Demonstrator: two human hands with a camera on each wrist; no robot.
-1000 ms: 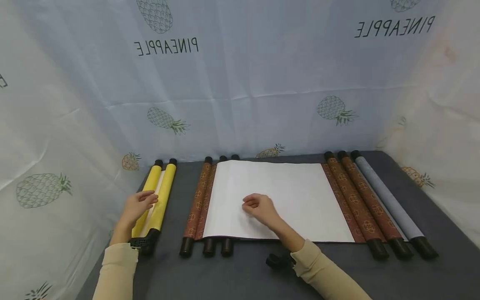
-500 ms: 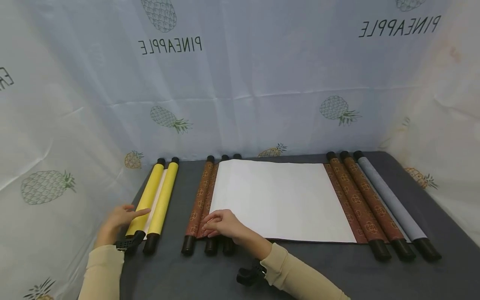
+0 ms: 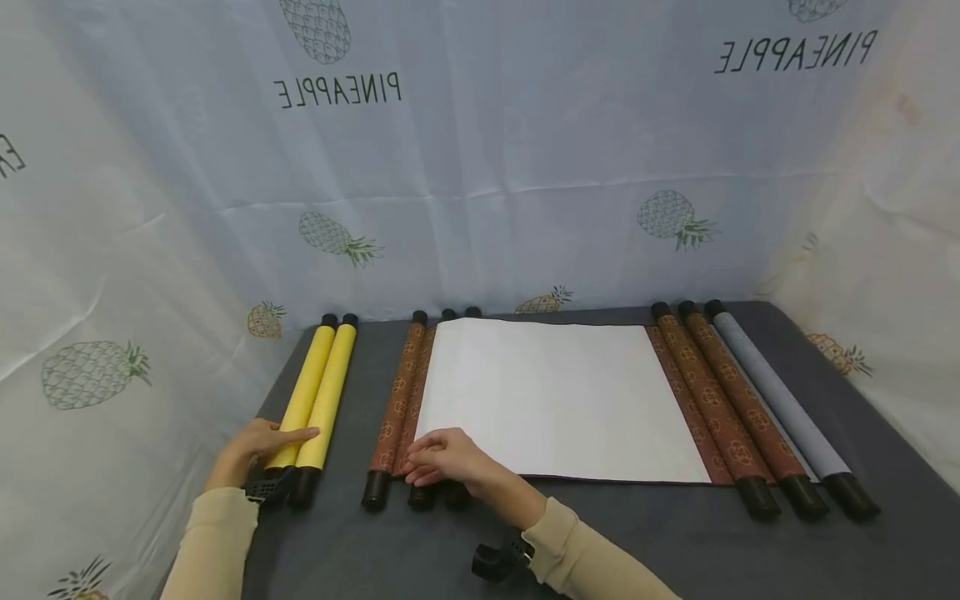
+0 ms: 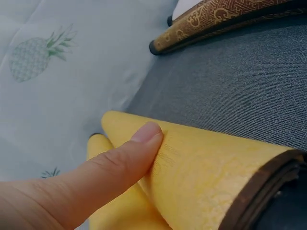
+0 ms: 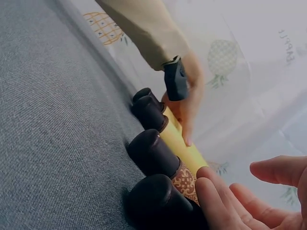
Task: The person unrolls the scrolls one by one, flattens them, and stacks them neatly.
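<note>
Two yellow rolls of a scroll (image 3: pixel 327 404) lie side by side, touching, at the left of the table. My left hand (image 3: pixel 258 446) holds them together near their front ends. In the left wrist view its thumb (image 4: pixel 115 165) presses on the right roll; the other fingers are hidden. A brown patterned scroll (image 3: pixel 395 398) lies partly unrolled, its white sheet (image 3: pixel 547 400) spread across the middle. Over the front left corner hovers my right hand (image 3: pixel 450 458), fingers loosely bent. The right wrist view shows its fingertips beside a black roller end (image 5: pixel 153 196); whether they touch is unclear.
On the right lie further brown rolls (image 3: pixel 708 396) and a grey roll (image 3: pixel 780 392), with black end knobs. Dark grey cloth (image 3: pixel 390 558) covers the table. A pineapple-print curtain (image 3: pixel 480 150) closes off the back and sides.
My left hand has brought the left yellow roll against the right one, closing the pale gap between them. The right hand has moved leftward from above the white sheet to its front left corner.
</note>
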